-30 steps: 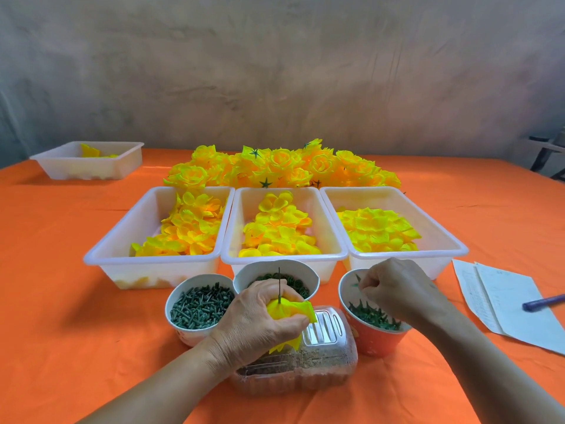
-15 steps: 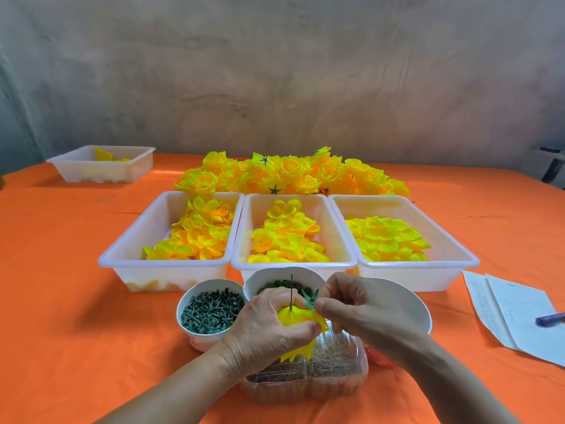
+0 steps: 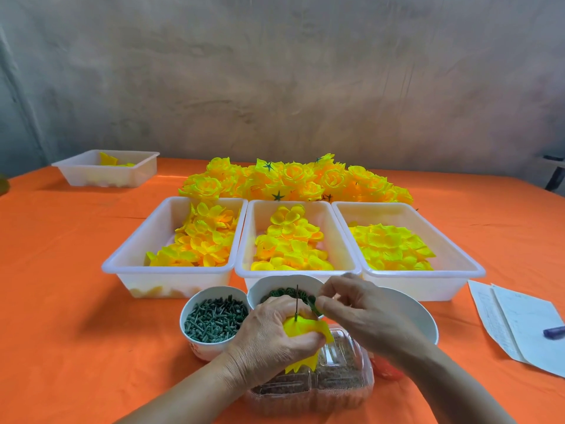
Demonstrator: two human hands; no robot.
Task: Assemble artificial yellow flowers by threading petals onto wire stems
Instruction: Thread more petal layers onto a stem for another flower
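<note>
While my left hand point(image 3: 269, 341) grips the yellow petals point(image 3: 302, 327) w/ wire stem point(image 3: 297, 298) poking up over the clear box point(image 3: 336, 384) & my right hand point(image 3: 360, 313) pinches a green piece point(image 3: 312, 306) beside it, shaky aim cd bend the wire.

The middle tray point(image 3: 261, 218) is flanked rim to rim by the left tray point(image 3: 146, 240) and the right tray point(image 3: 428, 286), so no passage is left between them. Behind it the way is barred by a pile of finished flowers point(image 3: 293, 179); in front, bowls point(image 3: 198, 348) and a clear box point(image 3: 342, 390) are crowded together. Bare tabletop point(image 3: 61, 301) is left open well to its left, and to its right as far as the papers point(image 3: 513, 319).
</note>
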